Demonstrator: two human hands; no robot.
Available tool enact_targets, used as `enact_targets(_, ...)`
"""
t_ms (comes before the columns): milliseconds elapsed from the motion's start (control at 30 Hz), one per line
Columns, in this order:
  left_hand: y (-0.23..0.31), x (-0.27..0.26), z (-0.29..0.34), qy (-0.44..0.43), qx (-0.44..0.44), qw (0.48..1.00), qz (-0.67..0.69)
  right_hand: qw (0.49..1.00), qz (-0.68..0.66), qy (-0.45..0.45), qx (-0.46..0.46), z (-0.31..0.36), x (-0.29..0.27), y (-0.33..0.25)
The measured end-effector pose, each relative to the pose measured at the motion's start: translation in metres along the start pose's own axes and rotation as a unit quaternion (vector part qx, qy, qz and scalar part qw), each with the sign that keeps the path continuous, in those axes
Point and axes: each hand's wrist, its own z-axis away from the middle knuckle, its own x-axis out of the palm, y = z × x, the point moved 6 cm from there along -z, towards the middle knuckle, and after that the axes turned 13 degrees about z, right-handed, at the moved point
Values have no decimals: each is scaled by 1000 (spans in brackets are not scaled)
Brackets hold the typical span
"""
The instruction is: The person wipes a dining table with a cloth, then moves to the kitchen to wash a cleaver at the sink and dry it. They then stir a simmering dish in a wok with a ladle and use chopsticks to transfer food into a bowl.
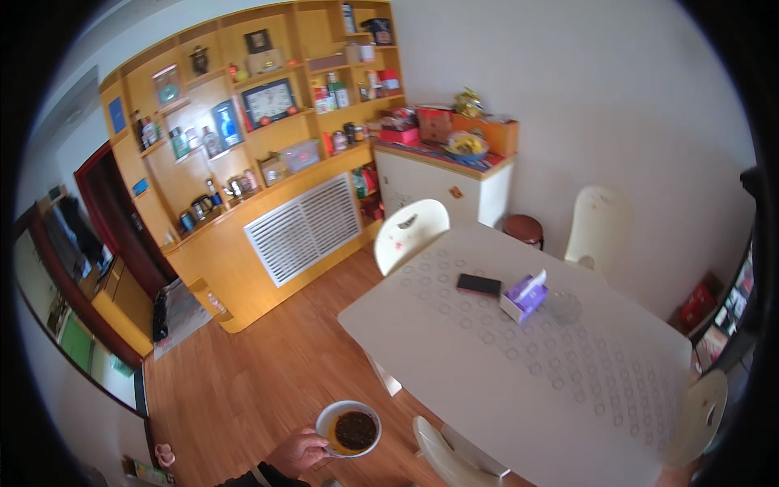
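Note:
My left hand (299,451) reaches in from the lower edge in a dark sleeve, its fingers closed on the left rim of a white bowl (324,419). Inside the bowl lies a dark brown, sauce-like food (355,430) with an orange, oily-looking liquid around it. The bowl is held over the wooden floor, left of the table's near side and apart from it. My right hand is out of the picture.
A pale table (454,357) carries a phone (479,285), a purple tissue box (522,302) and a glass dish (563,308). White chairs (412,231) stand around it, one chair (454,458) close to the bowl. Yellow shelving (276,199) and a cabinet (495,193) line the far side.

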Motion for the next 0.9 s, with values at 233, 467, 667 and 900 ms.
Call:
enact_targets(233,16,-31,17,94,-50,981,164,859,-41,-447,248,163,214,-28)
enact_targets(467,-32,-101,69,206,-160,834,485,778,-7,-626,49,194,423,-161)
enact_targets(667,-50,-175,129,322,-121,818,461,666,19,-737,-114,271,592,-329)
enact_targets(900,-47,-259,215,431,-95,792,421,499,2,-866,-26,487,720,-447)
